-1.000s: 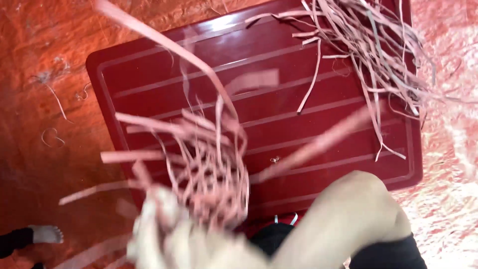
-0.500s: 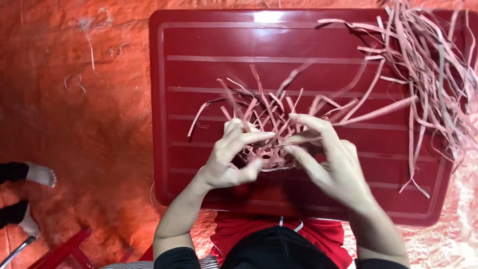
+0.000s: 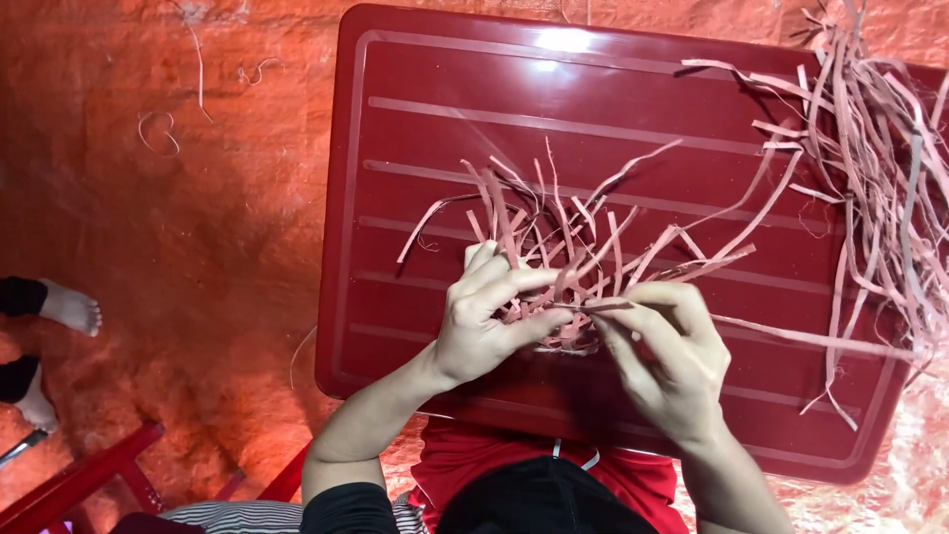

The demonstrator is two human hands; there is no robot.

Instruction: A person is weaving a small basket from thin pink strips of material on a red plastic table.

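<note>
Strips (image 3: 554, 237), pinkish, thin & flat, sit in a woven cluster at mid-table, right under both hands. Compared w/ half a sec ago the cluster hasn't shifted on the red table (image 3: 593, 89); hands have closed in tighter on its near edge. A full sec ago the bundle was up in the air, blurred, w/ the view tilted, so it's since been laid down flat and work has gone from handling the whole bundle to fingering single strips.

Left hand (image 3: 484, 326): fingers curled together, thumb & forefinger pinched on strip ends at the cluster's near side. Right hand (image 3: 662, 346): fingers bent, tips pinched on a strip that runs out long to the right; both hands nearly touch.

Loose strip pile (image 3: 880, 188) lies over the table's far-right corner, some hanging past the edge, well apart from the hands. Open tabletop to the left & far side of the cluster. Near table edge is just beside the wrists. Orange mat (image 3: 178, 247) on the left, another person's bare feet (image 3: 59, 316) at its left edge, well apart.
</note>
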